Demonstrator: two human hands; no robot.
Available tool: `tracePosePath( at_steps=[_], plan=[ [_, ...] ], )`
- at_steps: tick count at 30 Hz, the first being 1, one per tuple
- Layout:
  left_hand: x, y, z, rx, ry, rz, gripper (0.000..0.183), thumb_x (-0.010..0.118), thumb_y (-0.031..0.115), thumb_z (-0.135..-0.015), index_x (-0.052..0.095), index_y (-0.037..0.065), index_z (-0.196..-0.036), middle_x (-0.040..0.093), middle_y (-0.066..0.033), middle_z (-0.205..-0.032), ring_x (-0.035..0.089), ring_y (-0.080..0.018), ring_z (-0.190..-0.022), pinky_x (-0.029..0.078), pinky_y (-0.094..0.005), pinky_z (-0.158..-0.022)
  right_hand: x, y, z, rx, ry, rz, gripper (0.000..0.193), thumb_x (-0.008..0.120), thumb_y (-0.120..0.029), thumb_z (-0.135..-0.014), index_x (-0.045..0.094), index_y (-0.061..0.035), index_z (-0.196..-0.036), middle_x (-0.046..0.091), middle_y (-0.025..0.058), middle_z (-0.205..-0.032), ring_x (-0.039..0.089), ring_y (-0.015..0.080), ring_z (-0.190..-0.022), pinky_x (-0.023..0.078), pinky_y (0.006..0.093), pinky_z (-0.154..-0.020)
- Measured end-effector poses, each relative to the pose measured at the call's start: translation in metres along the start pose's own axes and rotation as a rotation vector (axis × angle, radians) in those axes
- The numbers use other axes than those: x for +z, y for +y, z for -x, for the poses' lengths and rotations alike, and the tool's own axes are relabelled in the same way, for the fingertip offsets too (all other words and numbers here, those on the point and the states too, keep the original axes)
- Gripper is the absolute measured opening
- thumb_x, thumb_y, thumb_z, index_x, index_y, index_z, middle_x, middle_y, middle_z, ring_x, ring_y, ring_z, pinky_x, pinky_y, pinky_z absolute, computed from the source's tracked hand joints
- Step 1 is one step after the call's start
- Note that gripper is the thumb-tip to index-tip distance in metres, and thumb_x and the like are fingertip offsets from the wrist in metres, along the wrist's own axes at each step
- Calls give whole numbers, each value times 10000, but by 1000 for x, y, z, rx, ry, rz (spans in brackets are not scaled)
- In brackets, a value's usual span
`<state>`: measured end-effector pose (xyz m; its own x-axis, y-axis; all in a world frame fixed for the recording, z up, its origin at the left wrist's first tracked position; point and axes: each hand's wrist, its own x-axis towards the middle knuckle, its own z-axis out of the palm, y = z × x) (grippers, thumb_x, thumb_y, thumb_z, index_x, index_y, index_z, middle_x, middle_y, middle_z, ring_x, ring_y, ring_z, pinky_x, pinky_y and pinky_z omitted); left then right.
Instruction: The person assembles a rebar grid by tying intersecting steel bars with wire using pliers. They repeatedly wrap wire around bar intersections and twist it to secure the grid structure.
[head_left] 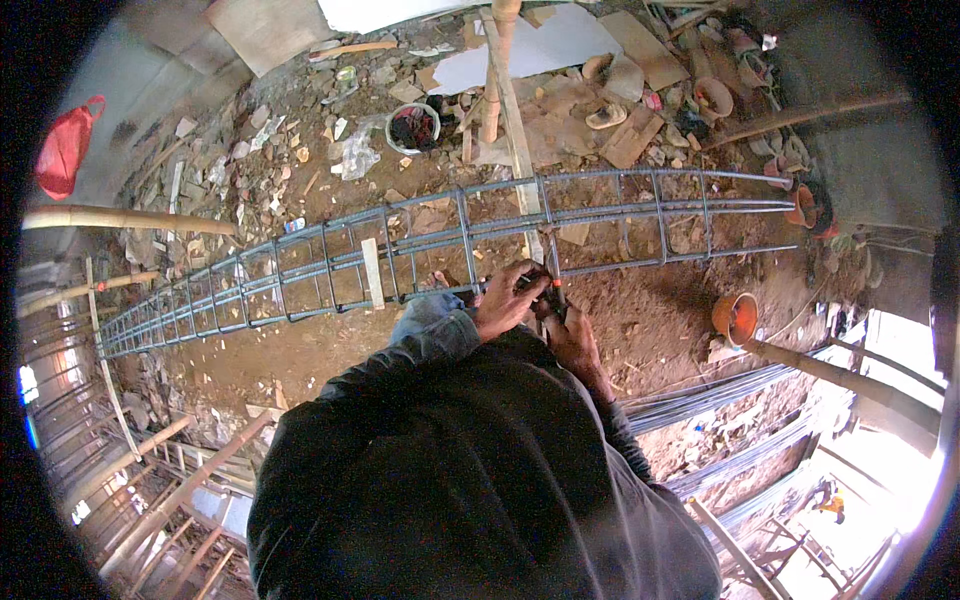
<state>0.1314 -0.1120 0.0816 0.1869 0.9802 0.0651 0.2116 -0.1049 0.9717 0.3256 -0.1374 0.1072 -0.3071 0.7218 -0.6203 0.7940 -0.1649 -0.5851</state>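
A long rebar cage [290, 262] of thin steel bars and square stirrups stretches across in front of me, raised above the dirt floor. My left hand [508, 298] is at its near bar, thumb and fingers pinched together beside a stirrup. Whatever lies between those fingers is too small to make out. Close to its right, my right hand [577, 345] is closed around a dark hand tool [557, 289] with an orange mark near its upper end. The tool's working end is partly hidden by the bars and my fingers.
A wooden strip [372, 273] crosses the cage at left; a plank [522, 160] and upright pole [493, 95] stand beyond it. Rubble, a white bucket [413, 128] and an orange bucket [736, 318] are on the ground. Bundled steel bars [700, 400] lie behind right.
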Motion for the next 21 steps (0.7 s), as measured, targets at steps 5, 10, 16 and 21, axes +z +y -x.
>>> tracePosePath(
  at_steps=[5, 10, 16, 21],
  plan=[
    [-14, -16, 1, -258, 72, 253, 194, 599, 195, -1040, 643, 9, -1073, 665, -66, -894, 654, -151, -781, 539, -305, -716, 3, 0, -25, -303, 81, -517, 399, 623, -136, -973, 553, -50, -1357, 677, 111, -1216, 642, 235, -1090, 503, 389, -965],
    [-32, -8, -8, -235, 271, 761, 225, 610, 247, -1036, 632, 25, -1067, 642, -49, -863, 628, -132, -772, 533, -313, -675, -22, -45, -39, -344, 141, -85, 458, 608, -149, -967, 516, -59, -1407, 692, 195, -1075, 679, 338, -976, 533, 441, -869],
    [-106, -33, -7, -342, 740, 1248, 356, 582, 327, -1029, 501, 141, -1322, 589, -3, -984, 566, -126, -749, 488, -308, -598, -48, -85, -46, -371, 92, 158, 464, 628, -154, -966, 524, -12, -1394, 651, 252, -1099, 641, 421, -1020, 497, 450, -898],
    [-242, -48, 26, -295, 922, 1033, 335, 561, 332, -1029, 536, 206, -1338, 557, 37, -906, 533, -94, -714, 424, -277, -534, -27, -84, -61, -203, 290, 212, 487, 647, -262, -972, 537, 17, -1356, 654, 271, -1053, 643, 439, -1001, 501, 478, -844]
  ],
)
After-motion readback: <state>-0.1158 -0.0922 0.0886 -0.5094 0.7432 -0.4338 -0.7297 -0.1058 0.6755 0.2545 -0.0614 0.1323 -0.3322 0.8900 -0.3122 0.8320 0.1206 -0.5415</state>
